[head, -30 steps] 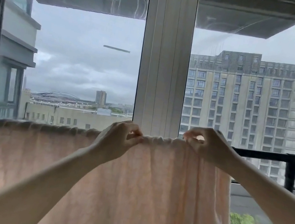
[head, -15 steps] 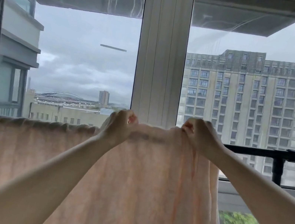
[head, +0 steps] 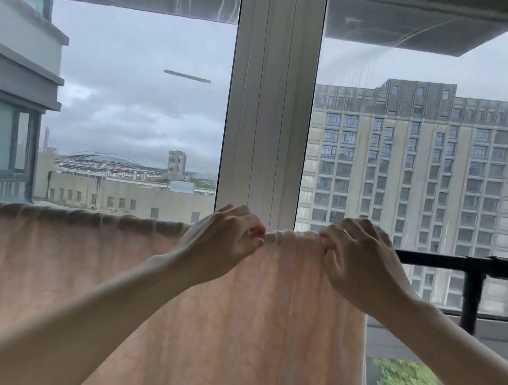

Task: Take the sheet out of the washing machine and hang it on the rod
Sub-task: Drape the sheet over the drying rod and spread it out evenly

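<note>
A pale pink sheet (head: 32, 263) hangs draped over a black horizontal rod (head: 436, 259), covering the rod from the left edge to past the middle. My left hand (head: 221, 240) pinches the sheet's top fold at the rod. My right hand (head: 359, 260) grips the fold a short way to the right, near the sheet's right edge. Between the hands the fabric is bunched. The bare right part of the rod runs to a joint and a black upright post (head: 461, 361).
A large window fills the view behind the rod, with a white centre frame (head: 270, 94) and a sill (head: 492, 328) at lower right. Outside are buildings and greenery. The washing machine is not in view.
Both hands lifted the sheet's top fold above the rod half a second ago, then lowered it back and moved closer together, bunching the fabric between them.
</note>
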Demonstrator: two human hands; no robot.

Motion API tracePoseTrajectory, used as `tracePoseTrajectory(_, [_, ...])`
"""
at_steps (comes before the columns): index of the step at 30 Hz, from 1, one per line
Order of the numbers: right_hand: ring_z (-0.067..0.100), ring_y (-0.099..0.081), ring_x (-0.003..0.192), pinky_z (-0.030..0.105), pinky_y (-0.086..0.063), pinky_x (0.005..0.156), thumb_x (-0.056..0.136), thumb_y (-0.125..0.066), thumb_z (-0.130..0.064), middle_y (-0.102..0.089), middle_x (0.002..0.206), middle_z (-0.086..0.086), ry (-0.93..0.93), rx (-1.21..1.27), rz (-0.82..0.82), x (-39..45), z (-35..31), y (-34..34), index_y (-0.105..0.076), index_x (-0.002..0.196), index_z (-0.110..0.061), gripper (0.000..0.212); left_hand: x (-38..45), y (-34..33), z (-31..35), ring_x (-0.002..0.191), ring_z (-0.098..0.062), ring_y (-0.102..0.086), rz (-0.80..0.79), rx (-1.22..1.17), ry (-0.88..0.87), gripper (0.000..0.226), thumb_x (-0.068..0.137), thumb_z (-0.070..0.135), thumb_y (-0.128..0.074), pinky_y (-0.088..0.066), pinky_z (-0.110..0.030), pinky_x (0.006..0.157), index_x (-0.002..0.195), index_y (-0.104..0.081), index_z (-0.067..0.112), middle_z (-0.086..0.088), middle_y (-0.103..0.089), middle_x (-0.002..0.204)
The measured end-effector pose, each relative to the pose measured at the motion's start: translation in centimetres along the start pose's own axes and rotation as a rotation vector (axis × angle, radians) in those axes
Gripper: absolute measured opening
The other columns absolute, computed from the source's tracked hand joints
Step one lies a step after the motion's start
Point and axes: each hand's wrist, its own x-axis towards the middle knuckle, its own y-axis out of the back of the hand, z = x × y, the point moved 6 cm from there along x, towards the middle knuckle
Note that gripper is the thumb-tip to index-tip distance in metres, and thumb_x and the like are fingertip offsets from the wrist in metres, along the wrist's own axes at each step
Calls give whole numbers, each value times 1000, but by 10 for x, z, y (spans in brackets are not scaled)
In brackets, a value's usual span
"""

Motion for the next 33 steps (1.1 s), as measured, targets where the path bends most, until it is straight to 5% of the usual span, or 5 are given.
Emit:
tracePoseTrajectory(9, [20, -55, 96, 32, -53, 85, 86, -66, -8, -60, 102, 2, 2, -102, -28, -7, 7, -11, -65, 108, -10, 21, 12, -9, 7, 85, -8, -58, 68, -78, 60, 10, 90, 30, -63, -51, -32, 71, 90, -69, 22, 13, -62, 93])
tracePoseTrajectory(17, [17, -51, 87, 23, -36, 75, 93, -51, 0, -62, 91, 7, -206, 111, 113, 29, 56, 8, -68, 93, -4, 18, 24, -5, 2, 72, -9, -57, 169, -90, 138, 10, 92, 20, -61, -47, -26, 64, 86, -68, 17, 9, -64, 89])
tracePoseTrajectory(23, [10, -48, 111, 26, -35, 88, 99, -45, -16, -58, 113, -10, -197, 203, -151, 6, 64, -5, -62, 117, -23, 26, 24, -14, 8, 76, -2, -55, 4, -129, 68, 14, 96, 22, -54, -43, -13, 62, 94, -68, 21, 9, -63, 96])
tracePoseTrajectory(27, [11, -42, 119, 36, -28, 101, 90, -51, -5, -56, 122, -10, -274, 145, -97, -9, 74, 11, -61, 115, -25, 34, 27, -21, 32, 86, -6, -59, -37, -197, -39, 20, 97, 23, -51, -43, -12, 68, 109, -68, 20, 8, -63, 104])
tracePoseTrajectory(33, [25, -57, 98, 36, -44, 77, 93, -50, -35, -55, 112, 3, -388, -110, 20, -33, 78, 25, -48, 117, -22, 27, 40, -42, 62, 88, -11, -60, -62, -178, -127, 25, 96, 37, -54, -46, -24, 74, 113, -66, 23, 8, -62, 105])
